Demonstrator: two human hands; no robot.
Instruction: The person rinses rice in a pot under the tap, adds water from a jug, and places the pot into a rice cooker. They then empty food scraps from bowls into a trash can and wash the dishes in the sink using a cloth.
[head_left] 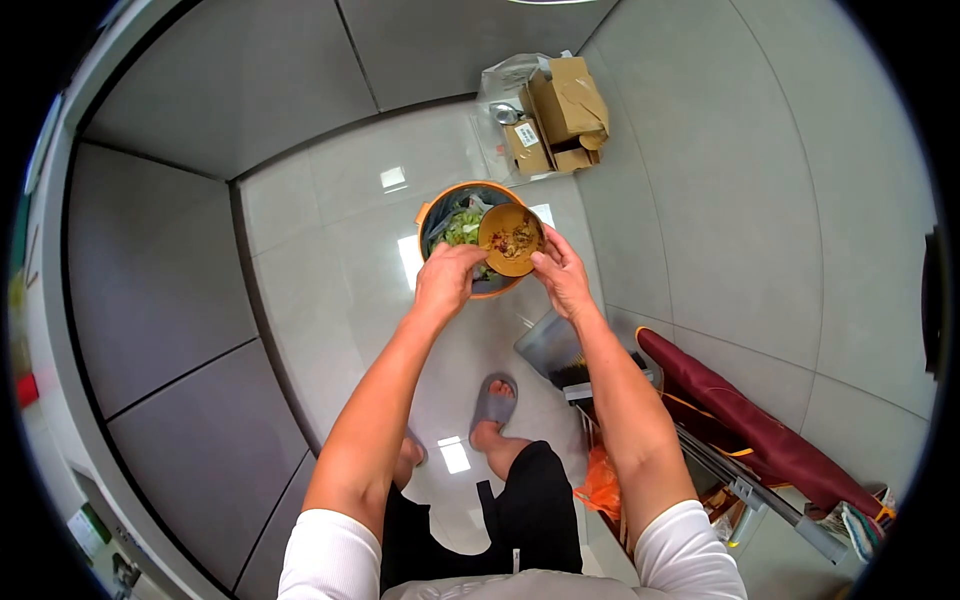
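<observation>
A small brown bowl [511,240] with dark and reddish food scraps inside is over the right part of an orange-rimmed bin [424,216]. Green leafy scraps [460,228] and a plastic liner show inside the bin. My right hand [564,274] grips the bowl at its right edge, thumb on the rim. My left hand [446,276] is at the bowl's lower left edge over the bin, its fingers bent together; whether they pinch the rim or something small cannot be made out.
Cardboard boxes [568,105] in clear plastic stand by the far wall. At the right are a grey translucent container [552,345], an orange bag [600,484], metal poles and a maroon folded item [740,410]. Grey cabinets [160,250] line the left. My slippered foot [494,400] is below.
</observation>
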